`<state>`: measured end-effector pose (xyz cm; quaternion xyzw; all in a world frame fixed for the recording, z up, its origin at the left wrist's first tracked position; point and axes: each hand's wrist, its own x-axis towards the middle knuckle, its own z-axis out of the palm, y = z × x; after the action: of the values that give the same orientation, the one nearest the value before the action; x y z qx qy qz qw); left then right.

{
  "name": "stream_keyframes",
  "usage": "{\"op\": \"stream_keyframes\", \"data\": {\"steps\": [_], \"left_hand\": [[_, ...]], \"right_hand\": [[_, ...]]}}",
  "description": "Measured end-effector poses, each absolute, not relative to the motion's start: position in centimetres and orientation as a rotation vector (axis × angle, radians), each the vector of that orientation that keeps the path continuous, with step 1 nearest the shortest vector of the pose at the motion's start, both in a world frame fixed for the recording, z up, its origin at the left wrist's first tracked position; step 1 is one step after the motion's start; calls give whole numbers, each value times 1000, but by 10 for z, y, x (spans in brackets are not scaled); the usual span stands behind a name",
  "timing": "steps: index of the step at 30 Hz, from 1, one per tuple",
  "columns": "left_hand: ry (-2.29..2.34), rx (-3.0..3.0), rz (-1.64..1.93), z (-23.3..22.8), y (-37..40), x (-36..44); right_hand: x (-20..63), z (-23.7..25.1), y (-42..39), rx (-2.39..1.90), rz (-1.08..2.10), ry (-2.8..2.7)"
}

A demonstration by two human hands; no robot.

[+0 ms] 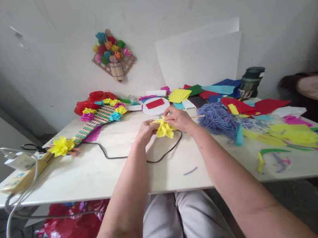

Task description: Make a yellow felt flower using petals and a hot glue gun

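A yellow paper flower point(164, 129) is held between my two hands above the middle of the table. My left hand point(146, 131) pinches its left side, and my right hand point(178, 119) grips it from the right and above. A thin wooden stick point(199, 116) sticks out to the right from under my right hand. Just beyond my hands lies a white oval disc point(150, 111) with a red rectangle point(155, 103) on it. A black cable point(164, 158) loops on the table below the flower.
On the right are a tangle of purple yarn point(216, 119), coloured paper scraps point(296, 134) and a dark green flask point(252, 82). At left are a woven strip decoration with paper flowers point(97, 121), a larger yellow flower point(62, 146) and a power strip point(28, 175).
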<state>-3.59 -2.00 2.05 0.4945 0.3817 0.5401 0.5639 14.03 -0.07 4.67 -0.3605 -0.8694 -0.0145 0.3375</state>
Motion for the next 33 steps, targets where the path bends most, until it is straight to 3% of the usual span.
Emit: {"op": "stream_keyframes", "data": {"steps": [33], "left_hand": [[1039, 1205, 1484, 23, -20, -25]], "right_hand": [[130, 45, -4, -1189, -51, -2098]]}}
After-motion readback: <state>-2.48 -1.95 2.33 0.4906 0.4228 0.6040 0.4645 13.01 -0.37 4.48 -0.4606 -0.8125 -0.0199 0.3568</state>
